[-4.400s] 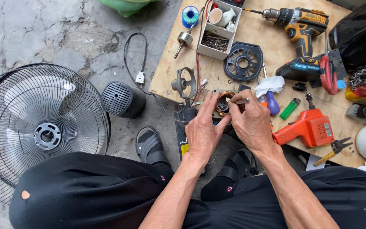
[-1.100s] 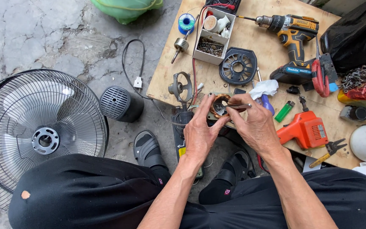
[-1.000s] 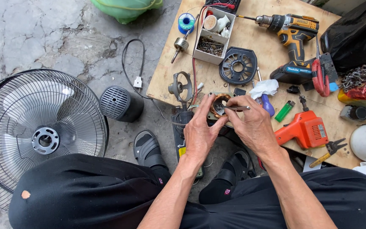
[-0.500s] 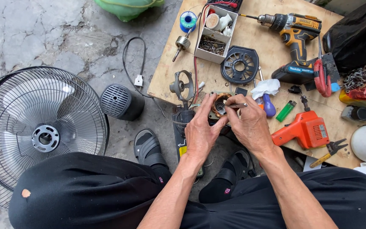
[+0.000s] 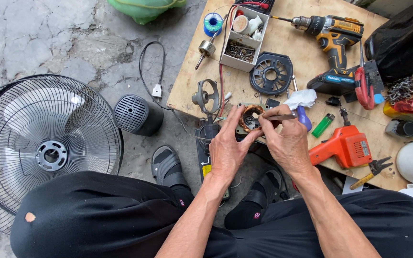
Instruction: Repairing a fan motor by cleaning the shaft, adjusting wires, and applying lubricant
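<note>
My left hand (image 5: 229,145) grips a fan motor stator (image 5: 250,119) with copper windings at the near edge of a wooden board (image 5: 292,48). My right hand (image 5: 285,141) holds a thin metal tool (image 5: 283,116) with a blue handle, its tip at the stator's right side. Both thumbs press against the stator. A white rag (image 5: 301,98) lies just behind my right hand.
A round black motor cover (image 5: 271,73), a parts box (image 5: 241,38), a yellow cordless drill (image 5: 333,36), an orange power tool (image 5: 345,145), a green lighter (image 5: 322,125) and pliers (image 5: 369,172) lie on the board. A fan guard (image 5: 44,148) and a black motor housing (image 5: 137,114) sit on the concrete at left.
My hands stay on the stator with only small shifts of the fingers and the tool. The view has moved slightly.
</note>
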